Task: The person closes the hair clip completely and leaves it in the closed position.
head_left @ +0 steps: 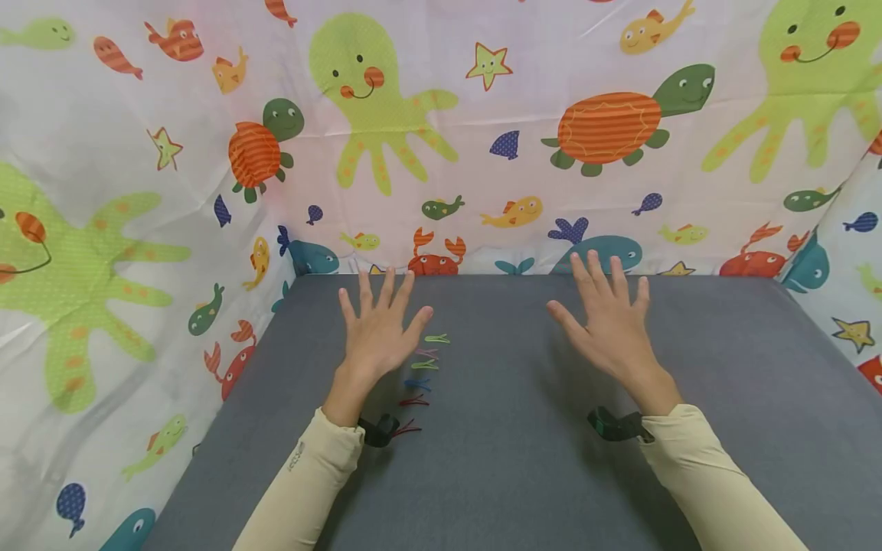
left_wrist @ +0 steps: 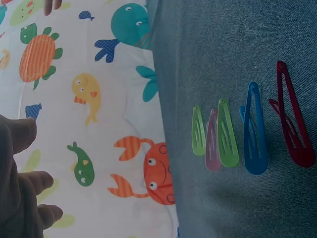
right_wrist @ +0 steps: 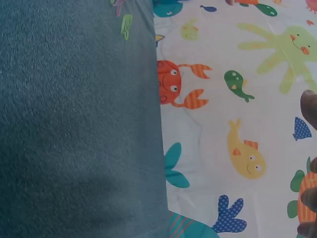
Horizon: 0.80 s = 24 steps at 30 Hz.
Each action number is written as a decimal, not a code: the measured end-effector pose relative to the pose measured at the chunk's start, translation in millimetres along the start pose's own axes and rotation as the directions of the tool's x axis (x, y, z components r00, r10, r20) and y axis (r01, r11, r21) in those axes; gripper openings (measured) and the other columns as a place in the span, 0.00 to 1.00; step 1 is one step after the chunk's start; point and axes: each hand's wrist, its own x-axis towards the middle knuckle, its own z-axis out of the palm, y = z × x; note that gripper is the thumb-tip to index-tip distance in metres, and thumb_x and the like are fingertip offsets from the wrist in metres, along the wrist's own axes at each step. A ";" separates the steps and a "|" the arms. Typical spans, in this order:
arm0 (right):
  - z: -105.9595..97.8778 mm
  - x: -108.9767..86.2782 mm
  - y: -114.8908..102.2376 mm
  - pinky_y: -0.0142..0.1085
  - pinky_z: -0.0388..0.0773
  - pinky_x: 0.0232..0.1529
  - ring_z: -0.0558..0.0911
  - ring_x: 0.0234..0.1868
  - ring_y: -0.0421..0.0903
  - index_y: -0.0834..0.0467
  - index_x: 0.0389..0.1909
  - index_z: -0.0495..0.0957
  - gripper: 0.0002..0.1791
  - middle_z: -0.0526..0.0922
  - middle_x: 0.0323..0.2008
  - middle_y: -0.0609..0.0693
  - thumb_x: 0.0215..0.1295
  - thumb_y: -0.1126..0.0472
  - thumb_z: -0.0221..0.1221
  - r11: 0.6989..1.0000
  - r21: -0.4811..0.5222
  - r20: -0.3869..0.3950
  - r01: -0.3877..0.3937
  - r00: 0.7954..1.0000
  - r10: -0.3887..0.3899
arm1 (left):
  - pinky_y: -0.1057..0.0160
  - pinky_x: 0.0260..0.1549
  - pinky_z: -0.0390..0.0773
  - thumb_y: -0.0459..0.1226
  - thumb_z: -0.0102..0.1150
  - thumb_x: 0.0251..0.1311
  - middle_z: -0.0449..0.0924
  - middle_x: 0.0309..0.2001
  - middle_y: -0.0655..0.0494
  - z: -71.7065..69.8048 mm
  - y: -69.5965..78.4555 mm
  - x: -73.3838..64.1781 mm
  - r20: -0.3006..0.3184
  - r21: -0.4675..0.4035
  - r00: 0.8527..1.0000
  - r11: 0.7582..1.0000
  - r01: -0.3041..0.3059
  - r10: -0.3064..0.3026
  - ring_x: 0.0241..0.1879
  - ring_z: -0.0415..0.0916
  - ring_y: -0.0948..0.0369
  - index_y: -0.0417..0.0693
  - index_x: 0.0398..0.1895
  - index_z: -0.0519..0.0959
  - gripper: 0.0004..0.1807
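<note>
Both hands hover over the grey table with their fingers spread and nothing in them. The left hand (head_left: pixel 375 337) is just left of a column of snap hair clips, its thumb pointing toward them. At the far end lie a light green clip (left_wrist: pixel 199 148), a pink clip (left_wrist: pixel 213 163) and another green clip (left_wrist: pixel 229 158). Nearer are a blue clip (left_wrist: pixel 256 164) and a dark red clip (left_wrist: pixel 302 156). Another red clip (head_left: pixel 408 430) lies closest, partly behind the left wrist camera. To the right of the clips, well apart from them, is the right hand (head_left: pixel 609 329).
The grey tabletop (head_left: pixel 496 459) ends at a white curtain (head_left: pixel 475 168) printed with sea animals, which stands behind it and on both sides. A dark camera sits on each wrist, including the right wrist camera (head_left: pixel 609 423).
</note>
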 end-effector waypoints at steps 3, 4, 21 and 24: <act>3.4 0.8 -2.4 0.74 0.28 0.70 0.40 0.82 0.67 0.49 0.83 0.44 0.47 0.46 0.82 0.60 0.73 0.32 0.48 0.999 0.031 0.013 0.025 1.000 -0.026 | 0.29 0.70 0.20 0.66 0.34 0.72 0.38 0.84 0.52 0.7 -1.5 1.0 -0.002 -0.012 1.000 1.000 0.003 -0.003 0.81 0.18 0.40 0.64 0.83 0.47 0.41; 5.1 1.2 -3.4 0.74 0.28 0.70 0.41 0.82 0.67 0.50 0.83 0.45 0.47 0.48 0.82 0.60 0.73 0.33 0.49 0.999 0.039 0.019 0.032 0.999 -0.033 | 0.29 0.71 0.21 0.66 0.35 0.72 0.38 0.84 0.52 0.9 -2.4 1.4 0.001 -0.018 1.000 1.000 0.006 -0.006 0.81 0.18 0.41 0.64 0.83 0.48 0.40; 66.6 9.4 -23.7 0.65 0.54 0.62 0.63 0.72 0.61 0.51 0.76 0.65 0.38 0.68 0.74 0.57 0.68 0.45 0.64 0.976 0.127 0.023 0.178 0.983 -0.182 | 0.26 0.71 0.28 0.61 0.44 0.74 0.55 0.80 0.46 17.9 -28.4 1.3 0.148 -0.081 0.988 0.995 0.056 -0.044 0.81 0.35 0.34 0.62 0.78 0.63 0.33; 75.4 11.1 -28.7 0.63 0.55 0.61 0.66 0.71 0.60 0.50 0.74 0.68 0.36 0.71 0.72 0.56 0.68 0.45 0.64 0.967 0.157 0.009 0.200 0.979 -0.203 | 0.25 0.71 0.31 0.61 0.44 0.73 0.59 0.79 0.47 21.9 -32.0 2.0 0.160 -0.069 0.986 0.995 0.066 -0.054 0.80 0.40 0.33 0.63 0.76 0.66 0.32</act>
